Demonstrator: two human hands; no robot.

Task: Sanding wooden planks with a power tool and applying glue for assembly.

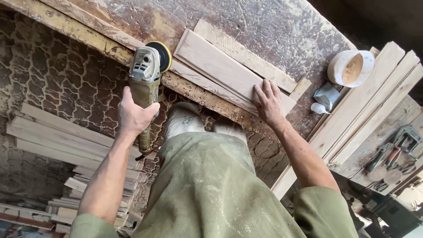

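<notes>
Sander (147,75), a dusty power tool with a round black and yellow pad, is held up at the edge of the workbench (282,31). Left hand (134,115) is wrapped tight around its handle. Right hand (269,103) lies flat, fingers spread, on a wooden board (220,68) on the bench. A roll of tape (351,67) sits near more planks (374,101).

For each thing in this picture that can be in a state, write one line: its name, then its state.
Left hand: closed around the sander's body.
Right hand: open, flat on the plank.
Sander: lifted clear of the workbench, pad off the wood.
Plank: lying flat on the workbench.
Tape roll: lying on stacked boards.
</notes>
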